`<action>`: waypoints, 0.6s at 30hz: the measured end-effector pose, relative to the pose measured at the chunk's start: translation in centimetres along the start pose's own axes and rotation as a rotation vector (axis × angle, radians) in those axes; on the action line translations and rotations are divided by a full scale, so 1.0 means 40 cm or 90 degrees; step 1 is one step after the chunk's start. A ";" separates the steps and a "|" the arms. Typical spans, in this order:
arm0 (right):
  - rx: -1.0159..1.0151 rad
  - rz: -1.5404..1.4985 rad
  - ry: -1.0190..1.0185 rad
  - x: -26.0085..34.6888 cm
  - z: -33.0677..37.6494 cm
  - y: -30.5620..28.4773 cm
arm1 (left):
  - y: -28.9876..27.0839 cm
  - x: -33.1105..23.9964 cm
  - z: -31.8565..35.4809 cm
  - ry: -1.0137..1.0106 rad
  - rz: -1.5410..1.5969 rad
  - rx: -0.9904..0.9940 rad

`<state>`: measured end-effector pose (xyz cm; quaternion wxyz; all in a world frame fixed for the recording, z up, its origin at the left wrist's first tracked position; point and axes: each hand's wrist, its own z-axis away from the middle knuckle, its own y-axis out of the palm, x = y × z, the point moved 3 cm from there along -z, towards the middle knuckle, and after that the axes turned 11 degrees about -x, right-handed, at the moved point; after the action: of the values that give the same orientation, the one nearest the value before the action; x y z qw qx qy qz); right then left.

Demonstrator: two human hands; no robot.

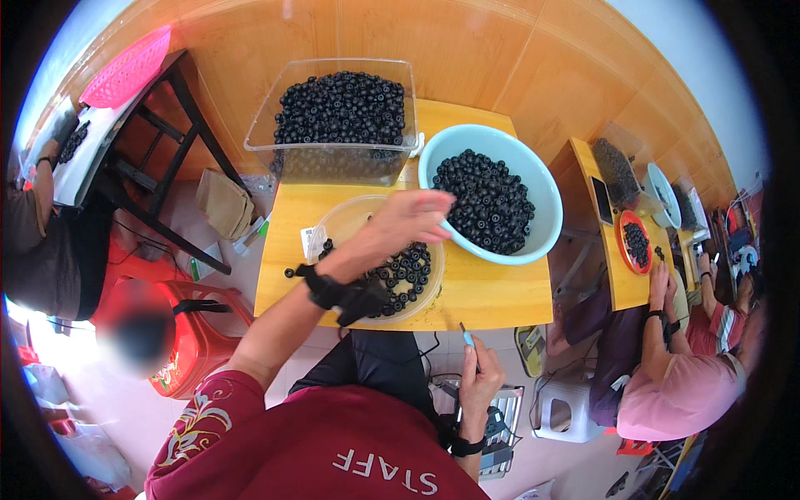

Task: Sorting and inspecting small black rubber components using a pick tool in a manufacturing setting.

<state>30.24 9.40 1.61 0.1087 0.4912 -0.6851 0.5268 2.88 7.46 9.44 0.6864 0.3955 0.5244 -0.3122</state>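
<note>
My left hand reaches across a shallow round clear tray to the near left rim of a light blue basin. Its fingers are stretched out, and nothing shows in them. Small black ring-shaped parts lie in the tray, partly hidden under my left forearm. Many more black rings fill the basin. At the table's front edge, my right hand is closed on a small craft knife, light blue with a thin blade pointing up.
A clear rectangular bin heaped with black rings stands at the back of the yellow table. One loose ring lies left of the tray. Co-workers sit on both sides. A red stool is at left, a white stool at right.
</note>
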 end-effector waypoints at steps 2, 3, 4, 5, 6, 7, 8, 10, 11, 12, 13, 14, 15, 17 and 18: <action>0.002 -0.010 -0.008 -0.002 -0.001 0.009 | -0.102 0.055 0.015 -0.004 -0.127 -0.078; 0.000 -0.020 -0.022 0.000 -0.004 0.017 | -0.154 0.079 0.028 0.012 -0.166 -0.129; 0.015 -0.010 -0.011 0.005 -0.007 0.018 | -0.198 0.099 0.043 0.030 -0.204 -0.178; 0.019 -0.013 -0.009 0.009 -0.007 0.024 | -0.235 0.114 0.059 0.026 -0.207 -0.181; 0.020 -0.025 -0.001 0.008 -0.007 0.030 | -0.268 0.122 0.072 0.023 -0.279 -0.226; 0.021 -0.037 0.005 0.008 -0.007 0.035 | -0.289 0.131 0.080 0.020 -0.350 -0.269; 0.023 -0.037 0.006 0.011 -0.009 0.039 | -0.297 0.140 0.083 0.018 -0.350 -0.270; 0.015 -0.054 -0.030 0.025 -0.010 0.044 | -0.302 0.146 0.094 0.045 -0.433 -0.264; 0.017 -0.053 -0.031 0.028 -0.009 0.045 | -0.295 0.148 0.096 0.044 -0.431 -0.266; 0.023 -0.052 -0.027 0.031 -0.008 0.047 | -0.279 0.150 0.095 0.037 -0.473 -0.238; 0.029 -0.050 -0.022 0.033 -0.008 0.048 | -0.268 0.154 0.095 0.030 -0.515 -0.210; 0.029 -0.048 -0.024 0.036 -0.009 0.046 | -0.269 0.170 0.093 0.031 -0.513 -0.210; 0.031 -0.053 -0.015 0.039 -0.009 0.044 | -0.268 0.183 0.091 0.088 -0.566 -0.210; 0.033 -0.056 -0.007 0.038 -0.008 0.040 | -0.271 0.201 0.091 0.148 -0.618 -0.210; 0.029 -0.040 -0.015 0.031 -0.004 0.037 | -0.268 0.204 0.090 0.172 -0.668 -0.194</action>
<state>28.38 8.80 1.59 0.1061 0.5211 -0.6584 0.5326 -2.37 -1.06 -0.25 0.4152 0.0143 0.7732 -0.4791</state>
